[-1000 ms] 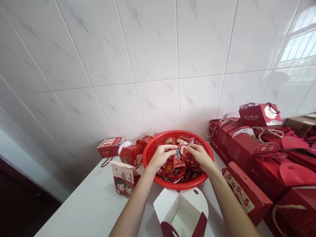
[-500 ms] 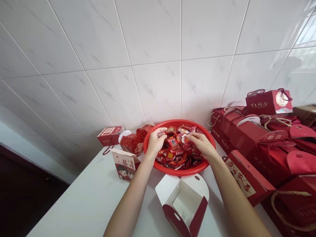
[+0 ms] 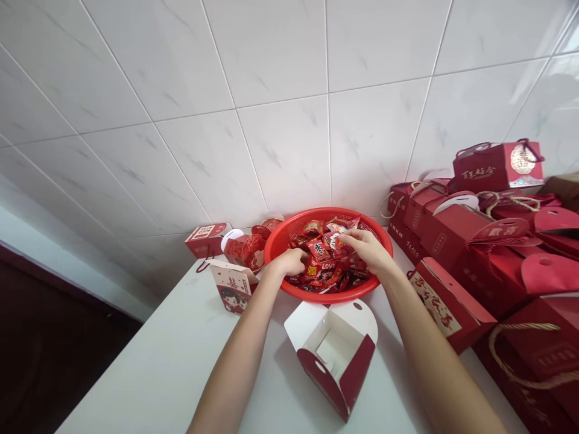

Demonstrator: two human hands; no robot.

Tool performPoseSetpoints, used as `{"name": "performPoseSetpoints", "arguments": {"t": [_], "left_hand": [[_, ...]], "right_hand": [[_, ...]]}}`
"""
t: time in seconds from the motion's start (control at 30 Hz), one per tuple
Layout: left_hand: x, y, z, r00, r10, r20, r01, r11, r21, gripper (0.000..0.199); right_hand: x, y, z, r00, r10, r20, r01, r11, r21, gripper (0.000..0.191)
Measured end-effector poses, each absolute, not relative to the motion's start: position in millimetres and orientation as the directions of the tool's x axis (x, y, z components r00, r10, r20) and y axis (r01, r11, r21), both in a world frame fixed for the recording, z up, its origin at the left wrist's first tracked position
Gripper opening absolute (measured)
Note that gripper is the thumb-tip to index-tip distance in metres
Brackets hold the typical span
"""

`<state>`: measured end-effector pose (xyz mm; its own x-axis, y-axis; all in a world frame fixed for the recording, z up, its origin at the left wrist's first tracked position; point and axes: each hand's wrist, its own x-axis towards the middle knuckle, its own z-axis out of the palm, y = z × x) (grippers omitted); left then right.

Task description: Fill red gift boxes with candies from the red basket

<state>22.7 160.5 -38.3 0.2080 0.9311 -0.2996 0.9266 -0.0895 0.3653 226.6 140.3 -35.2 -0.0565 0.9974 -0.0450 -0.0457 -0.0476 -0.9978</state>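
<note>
A red plastic basket (image 3: 323, 297) holds a heap of red-wrapped candies (image 3: 322, 268). Over its left side, my left hand (image 3: 292, 263) reaches in with curled fingers pressed together among the candies; their tips are partly hidden. At the right, my right hand (image 3: 367, 248) pinches a red-and-white wrapped candy (image 3: 335, 240) between thumb and fingers, at the top of the heap. In front of the basket, between my forearms, stands an open gift box (image 3: 332, 367), white inside and dark red outside, with its flaps spread.
Many red gift boxes (image 3: 456, 241) with rope handles are piled at the right. On the left stand a box with a cartoon figure (image 3: 231, 292), a red patterned box (image 3: 244, 250) and a small closed box (image 3: 205, 241). A tiled wall (image 3: 284, 150) rises behind the white table (image 3: 181, 355).
My left hand has lowered into the candies and its fingers have curled in. My right hand has shifted slightly left onto a candy. The view has tilted a little.
</note>
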Motion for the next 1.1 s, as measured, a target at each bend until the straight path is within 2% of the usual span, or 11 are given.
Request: {"name": "performPoseSetpoints", "arguments": {"t": [0.17, 0.27, 0.33, 0.43, 0.5, 0.57, 0.67, 0.8, 0.97, 1.1], "left_hand": [[26.5, 155.7, -32.8, 0.199, 0.931, -0.306, 0.934, -0.086, 0.346, 0.032], [27.1, 153.9, -29.7, 0.199, 0.953, -0.229, 0.918, -0.1, 0.383, 0.026], [26.4, 153.2, -29.1, 0.19, 0.977, -0.099, 0.846, -0.112, 0.52, 0.022], [23.5, 150.0, -29.3, 0.144, 0.985, 0.091, 0.573, -0.158, 0.804, 0.024], [20.6, 144.1, -27.8, 0.126, 0.981, 0.149, 0.385, -0.187, 0.904, 0.031], [17.7, 133.6, -22.7, 0.168, 0.974, 0.152, 0.278, -0.195, 0.941, 0.039], [15.2, 111.0, -6.9, 0.35, 0.933, 0.086, 0.254, -0.183, 0.95, 0.043], [16.8, 80.4, 20.0, 0.553, 0.833, -0.035, 0.357, -0.198, 0.913, 0.04], [12.0, 59.4, 36.9, 0.571, 0.821, 0.018, 0.452, -0.332, 0.828, 0.034], [1.6, 50.0, 41.6, 0.52, 0.854, 0.019, 0.503, -0.324, 0.801, 0.03]], "right_hand": [[226.4, 140.7, -38.4, -0.099, 0.994, -0.043, -0.056, -0.048, -0.997, 0.008], [226.7, 140.5, -38.2, -0.079, 0.997, -0.019, -0.052, -0.023, -0.998, 0.008], [227.2, 139.4, -36.7, -0.057, 0.998, 0.003, -0.077, -0.002, -0.997, 0.009], [228.4, 135.8, -33.0, -0.04, 0.998, 0.041, -0.16, 0.034, -0.987, 0.016], [229.7, 132.0, -30.1, -0.042, 0.997, 0.06, -0.215, 0.05, -0.975, 0.025], [232.1, 126.6, -27.0, -0.056, 0.996, 0.071, -0.239, 0.055, -0.969, 0.033], [237.9, 115.1, -20.4, -0.077, 0.993, 0.09, -0.209, 0.072, -0.975, 0.039], [245.8, 94.8, -7.7, -0.099, 0.987, 0.125, -0.154, 0.109, -0.982, 0.04], [247.2, 68.2, 8.9, -0.236, 0.959, 0.159, 0.012, 0.166, -0.986, 0.036], [242.2, 51.2, 19.0, -0.409, 0.897, 0.166, 0.194, 0.263, -0.945, 0.035]]}}
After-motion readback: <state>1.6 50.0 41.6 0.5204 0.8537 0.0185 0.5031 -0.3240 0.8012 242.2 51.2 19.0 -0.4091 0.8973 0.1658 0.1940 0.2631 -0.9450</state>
